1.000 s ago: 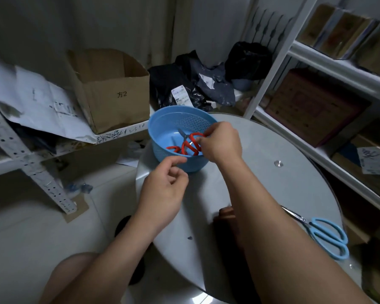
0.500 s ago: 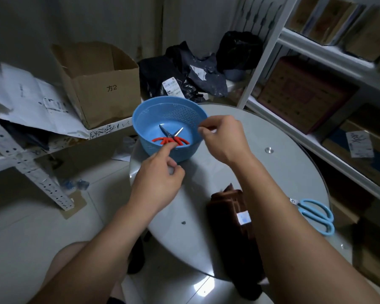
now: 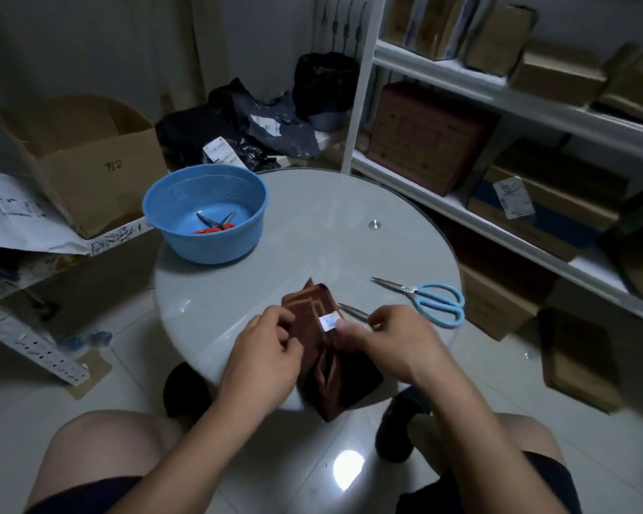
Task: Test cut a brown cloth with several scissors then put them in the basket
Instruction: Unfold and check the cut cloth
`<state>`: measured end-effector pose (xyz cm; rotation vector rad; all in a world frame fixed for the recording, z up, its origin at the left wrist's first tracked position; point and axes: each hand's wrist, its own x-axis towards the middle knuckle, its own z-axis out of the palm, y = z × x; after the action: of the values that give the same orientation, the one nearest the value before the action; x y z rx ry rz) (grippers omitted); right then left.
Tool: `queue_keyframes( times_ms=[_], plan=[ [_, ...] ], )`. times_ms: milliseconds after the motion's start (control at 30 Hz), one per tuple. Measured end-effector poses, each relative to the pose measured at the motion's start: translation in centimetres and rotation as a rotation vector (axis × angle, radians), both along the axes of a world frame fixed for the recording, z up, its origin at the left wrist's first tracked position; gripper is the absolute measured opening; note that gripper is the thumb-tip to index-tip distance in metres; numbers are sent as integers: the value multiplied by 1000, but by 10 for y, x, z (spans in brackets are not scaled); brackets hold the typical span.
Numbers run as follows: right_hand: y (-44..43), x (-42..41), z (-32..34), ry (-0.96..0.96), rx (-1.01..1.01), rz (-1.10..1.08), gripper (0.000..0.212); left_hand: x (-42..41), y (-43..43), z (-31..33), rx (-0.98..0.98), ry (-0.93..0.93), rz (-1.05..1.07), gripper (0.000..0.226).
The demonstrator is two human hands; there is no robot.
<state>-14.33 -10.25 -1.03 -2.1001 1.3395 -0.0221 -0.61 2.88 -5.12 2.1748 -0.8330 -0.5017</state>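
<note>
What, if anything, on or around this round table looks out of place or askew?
The brown cloth hangs over the table's near edge, held by the left hand and right hand. The blue-handled scissors lie near the right rim. Nothing looks spilled or damaged.

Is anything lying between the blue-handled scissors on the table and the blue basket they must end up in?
Nothing visible does. The blue-handled scissors lie right of the brown cloth; the bare tabletop runs clear to the blue basket.

Brown cloth [image 3: 329,359] folded, lower center; red scissors [image 3: 214,225] in blue basket [image 3: 171,209] upper left; blue scissors [image 3: 429,299] flat, right.
</note>
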Motion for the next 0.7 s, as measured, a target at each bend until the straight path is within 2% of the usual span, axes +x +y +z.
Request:
queue_keyframes(
  times_ms=[67, 167, 233, 300, 367, 467, 567, 633, 700],
  plan=[
    [23, 2, -7, 81, 44, 20, 70, -8, 7, -3, 24, 106, 31, 32],
    [40, 8, -21, 75, 11, 1, 48, -19, 18, -3, -23, 275, 84, 36],
    [43, 7, -26, -60, 26, -46, 35, -25, 22, -1, -85, 399, 135, 26],
    [44, 4, -28, -289, 158, -94, 25, -30, 26, 2, -148, 488, 157, 11],
    [48, -1, -28, -486, 321, -132, 20, -38, 31, 8, -163, 450, 95, 23],
    [50, -9, -31, -641, 441, -190, 30, -50, 36, 12, -150, 359, -9, 29],
    [53, -19, -31, -727, 556, -212, 30, -50, 38, 1, -105, 83, 27, 23],
    [57, -25, -30, -798, 656, -214, 40, -47, 39, -2, -182, 85, 101, 14],
    [59, -33, -31, -809, 686, -226, 46, -45, 40, -2, -298, 237, 162, 8]
  ],
)
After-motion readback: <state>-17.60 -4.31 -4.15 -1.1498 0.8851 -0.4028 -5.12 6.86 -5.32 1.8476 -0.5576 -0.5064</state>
